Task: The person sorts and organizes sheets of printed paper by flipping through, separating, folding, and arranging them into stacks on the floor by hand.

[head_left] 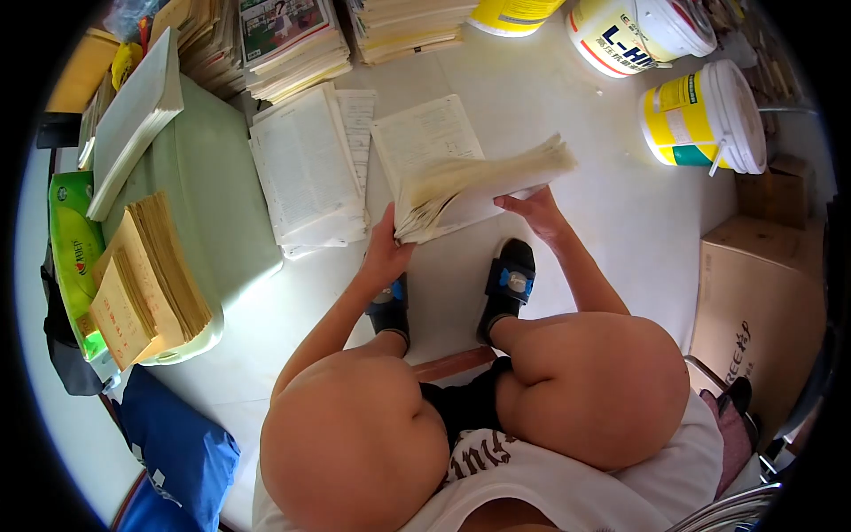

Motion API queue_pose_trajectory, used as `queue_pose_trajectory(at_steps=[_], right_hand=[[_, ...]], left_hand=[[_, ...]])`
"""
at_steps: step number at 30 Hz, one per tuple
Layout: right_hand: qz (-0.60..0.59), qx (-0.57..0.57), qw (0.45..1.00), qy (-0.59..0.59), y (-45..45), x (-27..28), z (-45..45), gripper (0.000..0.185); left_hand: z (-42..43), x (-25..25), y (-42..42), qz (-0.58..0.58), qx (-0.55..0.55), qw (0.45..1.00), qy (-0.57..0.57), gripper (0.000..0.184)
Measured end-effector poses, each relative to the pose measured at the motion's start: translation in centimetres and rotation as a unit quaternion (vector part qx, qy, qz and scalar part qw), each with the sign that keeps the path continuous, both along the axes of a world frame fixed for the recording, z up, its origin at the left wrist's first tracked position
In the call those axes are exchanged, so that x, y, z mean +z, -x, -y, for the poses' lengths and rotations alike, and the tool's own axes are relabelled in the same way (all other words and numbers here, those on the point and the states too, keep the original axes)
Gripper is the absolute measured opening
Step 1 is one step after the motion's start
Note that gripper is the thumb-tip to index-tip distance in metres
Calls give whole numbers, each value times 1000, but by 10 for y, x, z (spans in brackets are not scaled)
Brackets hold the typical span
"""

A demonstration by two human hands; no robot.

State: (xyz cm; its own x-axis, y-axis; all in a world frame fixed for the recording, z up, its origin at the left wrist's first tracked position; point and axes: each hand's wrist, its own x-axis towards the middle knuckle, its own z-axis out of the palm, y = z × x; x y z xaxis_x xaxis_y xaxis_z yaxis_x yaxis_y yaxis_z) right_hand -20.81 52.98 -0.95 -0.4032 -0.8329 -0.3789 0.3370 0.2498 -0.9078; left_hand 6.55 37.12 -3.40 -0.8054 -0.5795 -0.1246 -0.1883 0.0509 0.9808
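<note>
A thick bundle of papers [483,191] is held up between both hands, its sheets fanned and bent toward the right. My left hand [388,253] is closed on the bundle's lower left corner. On the right edge, my right hand [536,215] grips the sheets with the thumb on top. Beneath and behind the bundle lies a printed sheet [434,133] on the floor. To the left of it rests a pile of printed papers [306,168], slightly askew.
Tall paper stacks [297,58] line the back. A pale green stool or box [213,168] at left bears brown envelopes [160,275] and a paper stack [137,124]. Yellow and white buckets [700,115] and a cardboard box [753,301] stand right. My slippered feet [510,275] are below the papers.
</note>
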Motion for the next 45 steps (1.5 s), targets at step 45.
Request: queue_pose_trajectory(at_steps=[45], right_hand=[[-361, 7, 923, -130, 6, -90, 8, 37]], left_hand=[[14, -79, 15, 131, 169, 976, 39, 65]])
